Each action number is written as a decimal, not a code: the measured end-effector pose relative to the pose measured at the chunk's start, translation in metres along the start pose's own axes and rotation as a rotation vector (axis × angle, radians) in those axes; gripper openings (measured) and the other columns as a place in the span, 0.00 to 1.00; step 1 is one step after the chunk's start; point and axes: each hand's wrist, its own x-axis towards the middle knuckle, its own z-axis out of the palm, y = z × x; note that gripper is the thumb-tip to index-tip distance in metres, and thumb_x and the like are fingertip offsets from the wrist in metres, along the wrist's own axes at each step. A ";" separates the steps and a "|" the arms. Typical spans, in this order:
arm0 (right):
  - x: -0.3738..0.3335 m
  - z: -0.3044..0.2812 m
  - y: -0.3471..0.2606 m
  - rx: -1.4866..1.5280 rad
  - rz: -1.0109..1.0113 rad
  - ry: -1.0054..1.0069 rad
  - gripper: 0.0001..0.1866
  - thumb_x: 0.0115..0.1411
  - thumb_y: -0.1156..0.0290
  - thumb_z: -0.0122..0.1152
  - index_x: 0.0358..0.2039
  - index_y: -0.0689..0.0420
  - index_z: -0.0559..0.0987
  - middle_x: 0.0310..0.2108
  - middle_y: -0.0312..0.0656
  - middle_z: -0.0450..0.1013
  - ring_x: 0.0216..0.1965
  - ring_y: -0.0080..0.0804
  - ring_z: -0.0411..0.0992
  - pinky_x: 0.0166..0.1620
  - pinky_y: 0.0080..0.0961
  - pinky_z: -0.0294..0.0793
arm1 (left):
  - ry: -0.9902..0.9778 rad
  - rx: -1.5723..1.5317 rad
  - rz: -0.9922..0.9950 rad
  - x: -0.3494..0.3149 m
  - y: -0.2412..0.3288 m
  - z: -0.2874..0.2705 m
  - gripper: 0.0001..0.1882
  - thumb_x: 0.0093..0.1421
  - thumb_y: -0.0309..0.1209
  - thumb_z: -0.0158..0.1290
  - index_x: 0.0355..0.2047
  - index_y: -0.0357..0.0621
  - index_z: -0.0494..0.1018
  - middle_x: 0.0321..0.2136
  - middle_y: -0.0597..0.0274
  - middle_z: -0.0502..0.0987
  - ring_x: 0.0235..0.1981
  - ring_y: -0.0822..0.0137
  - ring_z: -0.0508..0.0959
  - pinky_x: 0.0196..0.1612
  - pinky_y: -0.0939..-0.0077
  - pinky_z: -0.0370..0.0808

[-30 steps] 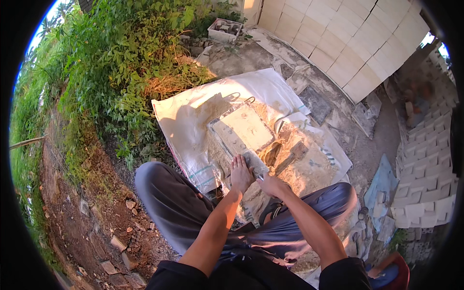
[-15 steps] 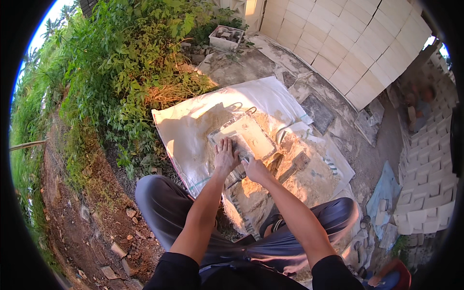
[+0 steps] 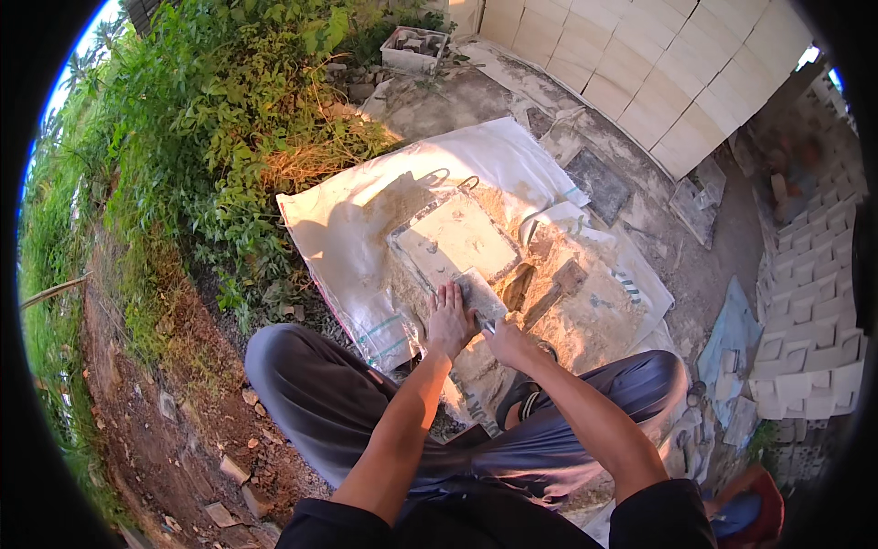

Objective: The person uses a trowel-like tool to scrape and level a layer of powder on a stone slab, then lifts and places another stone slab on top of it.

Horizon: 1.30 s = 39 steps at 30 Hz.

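Observation:
My right hand (image 3: 512, 345) is closed round the handle of a flat, rectangular plastering trowel (image 3: 482, 295). With fingers stretched out, my left hand (image 3: 448, 322) lies on the trowel's left edge. The blade is at the near edge of a rectangular mould (image 3: 455, 240) packed level with a pale sandy mix. A few small dents mark the mix's surface. Two wire loops (image 3: 468, 182) stick up at the mould's far side. Loose sand surrounds it, and a block-ended tool (image 3: 569, 276) lies in the sand to the right.
A white woven sheet (image 3: 352, 220) lies under the mould and sand. Pale blocks (image 3: 631, 82) form a wall at the back right; more are stacked (image 3: 805, 339) on the right. A grey slab (image 3: 599, 186), a crate (image 3: 413, 57) and bushes (image 3: 265, 119) stand around. Another person (image 3: 754, 512) is at lower right.
Both hands and the trowel have slid toward me and to the right, from over the mould's middle to its near edge. More of the smooth mix shows. The view has shifted slightly.

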 end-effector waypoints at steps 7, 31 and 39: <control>-0.042 0.004 0.023 -0.049 -0.011 0.022 0.25 0.64 0.55 0.43 0.43 0.69 0.69 0.37 0.66 0.72 0.41 0.60 0.72 0.44 0.48 0.70 | -0.083 -0.048 0.001 -0.036 0.029 0.002 0.36 0.62 0.47 0.36 0.63 0.33 0.48 0.64 0.45 0.50 0.66 0.51 0.48 0.66 0.56 0.44; 0.061 -0.002 -0.053 0.175 -0.118 0.142 0.26 0.64 0.53 0.43 0.38 0.70 0.70 0.33 0.66 0.71 0.38 0.61 0.71 0.42 0.47 0.70 | 0.101 0.063 -0.040 0.062 -0.055 -0.023 0.32 0.65 0.44 0.31 0.63 0.34 0.49 0.64 0.49 0.49 0.66 0.55 0.48 0.67 0.56 0.40; 0.076 -0.006 -0.066 0.183 -0.136 0.173 0.26 0.64 0.53 0.44 0.36 0.71 0.70 0.31 0.66 0.72 0.37 0.61 0.72 0.40 0.46 0.71 | 0.117 0.096 -0.050 0.082 -0.062 -0.034 0.31 0.65 0.43 0.32 0.63 0.35 0.49 0.65 0.51 0.49 0.66 0.56 0.48 0.67 0.56 0.39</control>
